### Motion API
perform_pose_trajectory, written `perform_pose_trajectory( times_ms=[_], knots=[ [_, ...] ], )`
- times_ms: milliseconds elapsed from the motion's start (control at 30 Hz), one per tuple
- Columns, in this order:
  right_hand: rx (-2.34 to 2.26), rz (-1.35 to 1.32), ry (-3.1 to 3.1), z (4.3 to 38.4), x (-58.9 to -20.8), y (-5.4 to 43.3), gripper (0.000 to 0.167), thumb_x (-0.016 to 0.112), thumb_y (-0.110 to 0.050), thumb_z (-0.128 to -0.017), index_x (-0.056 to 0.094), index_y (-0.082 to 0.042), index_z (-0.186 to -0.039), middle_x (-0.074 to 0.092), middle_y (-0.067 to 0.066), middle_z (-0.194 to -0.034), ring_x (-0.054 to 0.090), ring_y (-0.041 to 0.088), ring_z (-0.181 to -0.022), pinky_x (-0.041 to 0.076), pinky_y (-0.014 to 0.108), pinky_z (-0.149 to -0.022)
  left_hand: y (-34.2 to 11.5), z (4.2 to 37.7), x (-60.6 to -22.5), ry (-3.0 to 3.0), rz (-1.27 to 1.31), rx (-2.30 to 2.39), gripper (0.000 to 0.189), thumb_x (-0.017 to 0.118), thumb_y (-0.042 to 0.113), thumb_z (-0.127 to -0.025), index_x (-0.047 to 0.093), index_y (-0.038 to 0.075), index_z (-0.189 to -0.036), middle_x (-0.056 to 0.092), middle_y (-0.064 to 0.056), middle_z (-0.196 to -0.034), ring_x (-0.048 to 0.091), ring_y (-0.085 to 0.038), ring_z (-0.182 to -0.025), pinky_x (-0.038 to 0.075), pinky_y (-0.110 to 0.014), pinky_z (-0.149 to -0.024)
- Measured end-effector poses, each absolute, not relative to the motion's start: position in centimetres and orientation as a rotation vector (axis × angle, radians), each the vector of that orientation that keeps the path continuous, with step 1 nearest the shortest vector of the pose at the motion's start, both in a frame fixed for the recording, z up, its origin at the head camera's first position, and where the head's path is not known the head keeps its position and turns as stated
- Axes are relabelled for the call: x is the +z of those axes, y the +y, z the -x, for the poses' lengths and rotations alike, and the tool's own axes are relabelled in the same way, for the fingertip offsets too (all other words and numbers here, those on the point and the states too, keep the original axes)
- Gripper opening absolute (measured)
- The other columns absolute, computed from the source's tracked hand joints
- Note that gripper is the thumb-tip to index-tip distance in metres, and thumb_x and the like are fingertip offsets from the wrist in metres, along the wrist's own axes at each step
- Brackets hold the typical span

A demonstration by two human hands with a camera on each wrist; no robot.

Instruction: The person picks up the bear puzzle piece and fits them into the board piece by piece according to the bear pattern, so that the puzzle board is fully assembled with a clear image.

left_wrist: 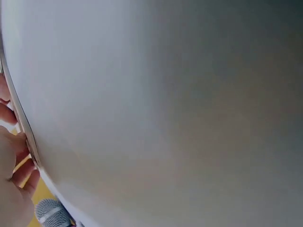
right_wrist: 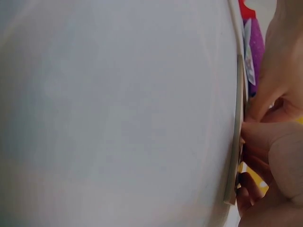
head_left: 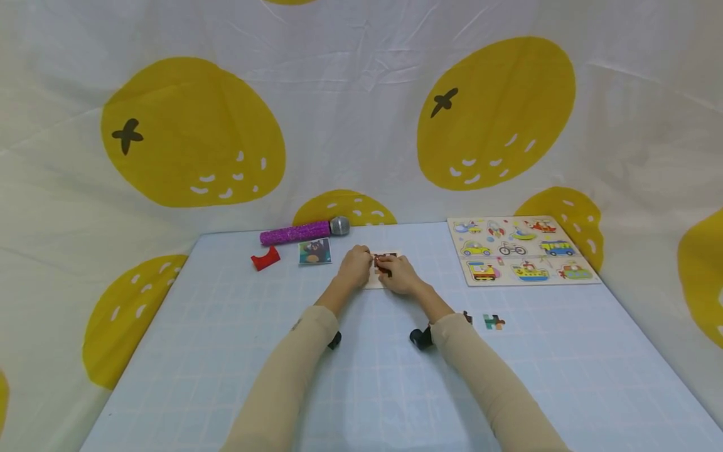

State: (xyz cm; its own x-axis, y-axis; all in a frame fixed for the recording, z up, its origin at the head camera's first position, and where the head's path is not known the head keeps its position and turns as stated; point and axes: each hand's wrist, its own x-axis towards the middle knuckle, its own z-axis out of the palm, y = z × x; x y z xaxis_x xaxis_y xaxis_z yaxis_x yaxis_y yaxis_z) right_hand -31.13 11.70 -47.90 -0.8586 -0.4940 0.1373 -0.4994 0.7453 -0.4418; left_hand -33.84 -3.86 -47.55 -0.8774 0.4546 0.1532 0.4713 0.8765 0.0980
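Observation:
A small, light wooden jigsaw board (head_left: 374,284) lies flat toward the back of the table, with dark and reddish-brown pieces on it. My left hand (head_left: 354,267) grips its left side, thumb and fingers at the edge. From the right, my right hand (head_left: 398,275) reaches over the board and pinches a jigsaw piece (head_left: 386,256) against it. That piece is mostly covered by the fingers. Seen from the right wrist, the board (right_wrist: 234,161) is edge-on, with the right hand (right_wrist: 272,165) close beside the left hand (right_wrist: 277,80).
Loose jigsaw pieces (head_left: 494,322) lie near the right sleeve, one partly hidden. A vehicle peg puzzle (head_left: 522,251) is at the back right. Back left are a purple glittery microphone (head_left: 296,234), a picture card (head_left: 315,251) and a red notched piece (head_left: 265,258). A patterned cloth (head_left: 350,125) hangs behind.

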Motion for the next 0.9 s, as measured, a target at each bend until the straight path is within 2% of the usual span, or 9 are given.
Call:
perform_pose_trajectory(
  times_ms=[200,467,700,833,900],
  knots=[
    [0.714,-0.840,-2.899,31.2,-48.2,11.9,0.041,0.054,-0.012,-0.089,0.056,0.009,-0.124,0.053,0.023,-0.131,0.048,0.039,-0.119,0.035,0.048,-0.099,-4.2,33.9,-47.9,-2.912,0.694,-0.448,0.016,0.059,0.008,-0.091,0.072,0.002,-0.099,0.067,-0.011,-0.104,0.058,-0.025,-0.102,0.046,-0.033,-0.096],
    [0.734,-0.859,-2.891,31.3,-48.5,11.8,0.041,0.055,-0.012,-0.089,0.056,0.010,-0.123,0.053,0.024,-0.130,0.048,0.038,-0.119,0.035,0.048,-0.099,-3.4,33.9,-48.2,-2.912,0.676,-0.483,0.020,0.053,0.002,-0.090,0.072,0.001,-0.098,0.067,-0.013,-0.100,0.059,-0.029,-0.099,0.046,-0.035,-0.095],
    [0.740,-0.872,-2.869,31.2,-48.3,11.9,0.040,0.055,-0.011,-0.089,0.056,0.011,-0.123,0.053,0.024,-0.130,0.048,0.037,-0.120,0.034,0.049,-0.099,-2.5,33.8,-48.0,-2.982,0.623,-0.341,0.014,0.067,0.007,-0.082,0.070,0.001,-0.094,0.063,-0.014,-0.099,0.057,-0.028,-0.098,0.048,-0.035,-0.091],
    [0.742,-0.892,-2.870,31.3,-48.4,11.9,0.041,0.054,-0.011,-0.090,0.054,0.010,-0.125,0.052,0.024,-0.132,0.047,0.036,-0.123,0.034,0.048,-0.100,-2.5,33.5,-48.1,-3.001,0.585,-0.354,0.024,0.068,0.017,-0.085,0.068,0.004,-0.105,0.060,-0.014,-0.106,0.054,-0.028,-0.103,0.047,-0.042,-0.090],
    [0.739,-0.888,-2.875,31.3,-48.4,11.8,0.041,0.054,-0.011,-0.090,0.054,0.010,-0.126,0.051,0.024,-0.132,0.046,0.036,-0.123,0.034,0.048,-0.100,-2.6,33.4,-48.1,-2.997,0.574,-0.393,0.025,0.066,0.015,-0.087,0.067,0.006,-0.111,0.058,-0.014,-0.109,0.052,-0.028,-0.105,0.045,-0.046,-0.090]
  ],
)
